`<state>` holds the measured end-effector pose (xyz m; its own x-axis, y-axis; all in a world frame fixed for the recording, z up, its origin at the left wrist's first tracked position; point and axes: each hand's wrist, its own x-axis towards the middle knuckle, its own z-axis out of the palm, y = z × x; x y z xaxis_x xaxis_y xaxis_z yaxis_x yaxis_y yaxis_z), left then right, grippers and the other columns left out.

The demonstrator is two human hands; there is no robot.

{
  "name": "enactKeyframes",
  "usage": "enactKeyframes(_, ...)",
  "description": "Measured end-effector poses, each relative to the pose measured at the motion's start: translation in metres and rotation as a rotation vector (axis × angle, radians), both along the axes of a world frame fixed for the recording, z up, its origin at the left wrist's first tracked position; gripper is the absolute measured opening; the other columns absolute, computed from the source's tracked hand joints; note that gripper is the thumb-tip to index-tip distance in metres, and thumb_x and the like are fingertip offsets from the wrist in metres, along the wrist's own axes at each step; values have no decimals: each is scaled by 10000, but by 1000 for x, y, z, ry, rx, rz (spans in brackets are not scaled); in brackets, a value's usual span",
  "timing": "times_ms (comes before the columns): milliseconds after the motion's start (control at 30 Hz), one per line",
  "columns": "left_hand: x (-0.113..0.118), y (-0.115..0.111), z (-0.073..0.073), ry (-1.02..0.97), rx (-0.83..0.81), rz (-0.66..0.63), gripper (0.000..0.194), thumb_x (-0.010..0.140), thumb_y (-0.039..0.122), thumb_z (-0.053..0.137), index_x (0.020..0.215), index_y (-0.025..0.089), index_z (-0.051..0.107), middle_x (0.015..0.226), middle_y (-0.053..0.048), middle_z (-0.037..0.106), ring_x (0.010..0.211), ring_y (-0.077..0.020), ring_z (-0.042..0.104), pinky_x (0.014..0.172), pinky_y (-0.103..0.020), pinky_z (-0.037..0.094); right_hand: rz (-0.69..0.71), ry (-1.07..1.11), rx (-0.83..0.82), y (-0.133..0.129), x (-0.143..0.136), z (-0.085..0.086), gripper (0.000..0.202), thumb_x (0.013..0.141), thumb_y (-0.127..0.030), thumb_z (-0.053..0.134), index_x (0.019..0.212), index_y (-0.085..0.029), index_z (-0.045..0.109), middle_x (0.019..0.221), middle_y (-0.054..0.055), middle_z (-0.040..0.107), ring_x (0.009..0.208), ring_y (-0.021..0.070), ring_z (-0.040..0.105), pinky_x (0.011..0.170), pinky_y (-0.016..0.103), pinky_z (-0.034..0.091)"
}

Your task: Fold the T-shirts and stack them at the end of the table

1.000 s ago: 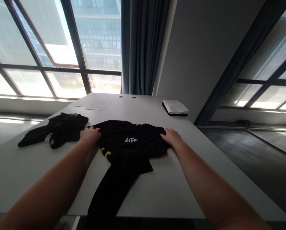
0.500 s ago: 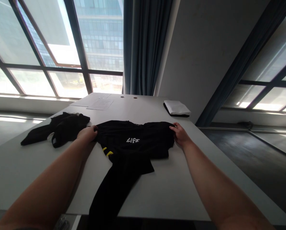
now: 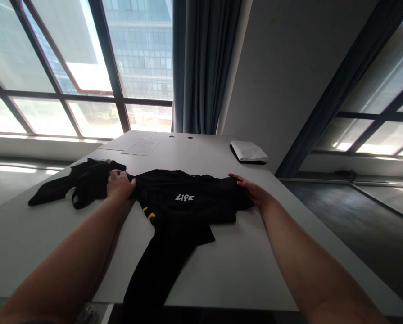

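A black long-sleeved shirt (image 3: 187,211) lies on the white table, with white lettering on its front and yellow marks near its left side. One sleeve runs toward me and hangs past the near edge. My left hand (image 3: 120,184) is closed on the fabric at the shirt's upper left corner, its fingers curled. At the upper right end, my right hand (image 3: 255,192) rests against the cloth, fingers stretched out and apart. Just left of my left hand is a crumpled black garment (image 3: 93,180) with some white showing.
On the white table (image 3: 242,261), paper sheets (image 3: 140,146) lie at the far left. A folded white cloth (image 3: 249,151) rests on something black at the far right. Two small round spots are near the back edge. Windows, a blue curtain (image 3: 201,67) and a wall stand beyond.
My right hand has loosened from the shirt's corner, its fingers now stretched, and that end has folded down toward me. My left hand has shifted slightly left, still at the shirt.
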<state>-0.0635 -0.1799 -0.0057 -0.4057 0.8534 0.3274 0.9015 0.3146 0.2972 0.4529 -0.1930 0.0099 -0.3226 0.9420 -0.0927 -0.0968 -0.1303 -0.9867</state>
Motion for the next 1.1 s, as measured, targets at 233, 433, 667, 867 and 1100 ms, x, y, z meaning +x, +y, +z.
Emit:
enactKeyframes(233, 15, 7, -12, 74, -90, -583, 412, 948, 473, 504, 1239, 252, 694, 1388, -64, 623, 1282, -261, 580, 1136, -371, 426, -259, -125, 113, 18, 2, -8, 617, 726, -315, 779, 1312, -246, 599, 827, 4, 725, 722, 194, 683, 657, 285, 543)
enactKeyframes(433, 31, 10, -29, 92, -260, -609, 562, 926, 557, 525, 1423, 305, 597, 1543, -59, 500, 1362, -282, 536, 1154, -401, 412, -746, -329, 110, 45, 23, -34, 524, 563, -216, 790, 1046, -239, 587, 666, -31, 622, 607, 207, 620, 568, 318, 521)
enactKeyframes(667, 34, 6, -23, 113, -297, -607, 567, 954, 549, 489, 1462, 307, 563, 1582, -70, 470, 1421, -305, 478, 1172, -457, 384, -722, -173, 142, 44, 35, -30, 362, 673, -305, 730, 1002, -253, 586, 793, 16, 666, 757, 225, 688, 686, 348, 595)
enactKeyframes(867, 34, 4, -22, 103, -278, -607, 545, 946, 537, 509, 1440, 321, 583, 1563, -55, 497, 1418, -295, 481, 1180, -449, 375, -312, 203, 204, 24, 24, -18, 505, 717, -398, 836, 1152, -310, 597, 1042, 16, 704, 981, 200, 699, 814, 319, 593)
enactKeyframes(1100, 35, 5, -22, 103, -280, -599, 541, 949, 541, 502, 1439, 327, 581, 1565, -50, 493, 1425, -301, 474, 1187, -469, 365, -120, -439, 328, 19, -3, -23, 480, 794, -532, 764, 1122, -195, 663, 807, -10, 644, 724, 168, 610, 684, 290, 481)
